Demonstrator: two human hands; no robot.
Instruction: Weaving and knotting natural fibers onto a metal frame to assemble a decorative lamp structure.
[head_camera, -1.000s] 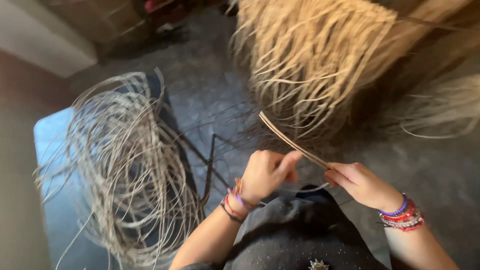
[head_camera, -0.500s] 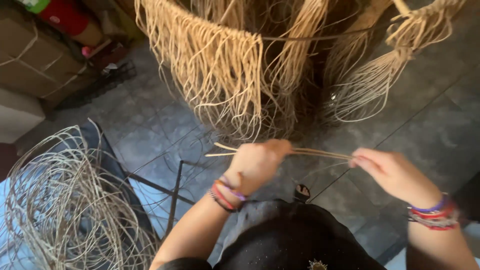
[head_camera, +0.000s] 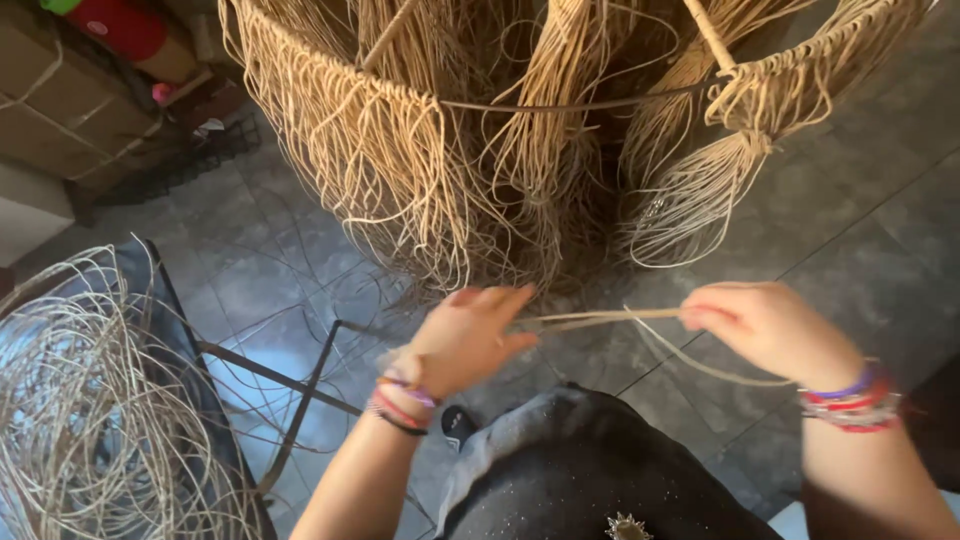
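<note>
My left hand (head_camera: 465, 335) and my right hand (head_camera: 765, 325) hold the two ends of a short bundle of pale cane strands (head_camera: 600, 318), stretched level between them above my dark-clad lap. A loose strand curls down from the bundle under my right hand. Both wrists carry coloured bead bracelets. Just beyond my hands stands a large frame (head_camera: 560, 105) with thick fringes of tan cane strands (head_camera: 400, 170) hanging to the floor.
A big loose coil of cane (head_camera: 90, 400) lies on a dark metal-framed stand (head_camera: 290, 400) at my left. Cardboard boxes (head_camera: 60, 110) and a red object (head_camera: 125, 25) sit at the far left. The floor is grey tile (head_camera: 880, 200).
My view has tilted up toward the hanging frame. My hands have drawn further apart, and the strands between them have gone from slanted to level.
</note>
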